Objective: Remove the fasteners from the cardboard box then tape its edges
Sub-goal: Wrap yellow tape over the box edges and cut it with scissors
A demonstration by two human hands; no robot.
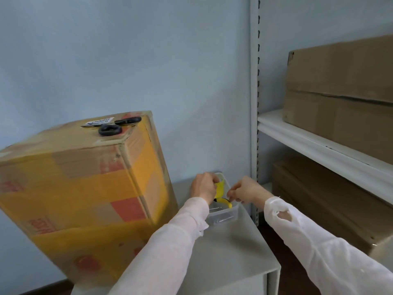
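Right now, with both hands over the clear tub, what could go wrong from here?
The scissors lie loose on the cardboard box near its top corner; turning the box could slide them off.
The clear tub sits close to the table's right edge under both wrists; a sleeve might knock it off.
The left hand grips the yellow tool while the right hand works at its end; a slip might nip fingers.

Tall cardboard box (85, 177) walls off the left of the surface (229, 252); shelf upright (254, 103) and loaded shelf (319, 145) bound the right. The corridor between them holds a clear tub (223, 216) at its far end, near the wall (148, 60); the nearer surface lies open to approach from the front.
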